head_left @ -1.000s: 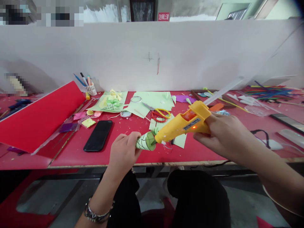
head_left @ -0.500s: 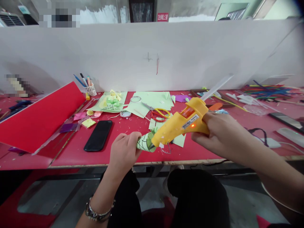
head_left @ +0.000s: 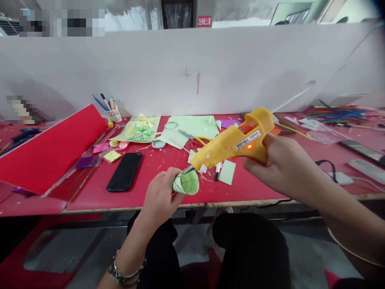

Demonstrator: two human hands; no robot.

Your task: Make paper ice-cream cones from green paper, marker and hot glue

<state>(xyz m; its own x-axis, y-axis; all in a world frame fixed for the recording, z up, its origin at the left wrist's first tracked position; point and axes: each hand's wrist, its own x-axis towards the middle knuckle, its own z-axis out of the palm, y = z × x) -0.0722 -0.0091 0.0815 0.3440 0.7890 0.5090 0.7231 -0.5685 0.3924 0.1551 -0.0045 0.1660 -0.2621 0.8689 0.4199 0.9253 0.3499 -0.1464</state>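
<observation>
My left hand (head_left: 164, 194) is closed round a light green paper cone (head_left: 190, 184) with dark lines drawn on it, its round mouth facing right and toward me. In my right hand (head_left: 279, 164) is a yellow hot glue gun (head_left: 230, 144) with a lit orange light and a clear glue stick out of its back. The metal nozzle (head_left: 188, 169) lies at the upper rim of the cone; whether it touches the paper I cannot tell. Behind the gun, scissors (head_left: 197, 141) with red and yellow handles are partly hidden.
A black phone (head_left: 124, 171) lies left of my left hand. Green paper sheets (head_left: 198, 125) and scraps cover the middle of the red table (head_left: 144, 196). At the left leans a red board (head_left: 51, 150); a pen cup (head_left: 114, 114) stands behind it. Colourful pipe cleaners (head_left: 337, 116) lie far right.
The glue gun has risen slightly and shifted right, its nozzle now higher at the cone's upper rim. The cone has turned, so its open mouth shows more.
</observation>
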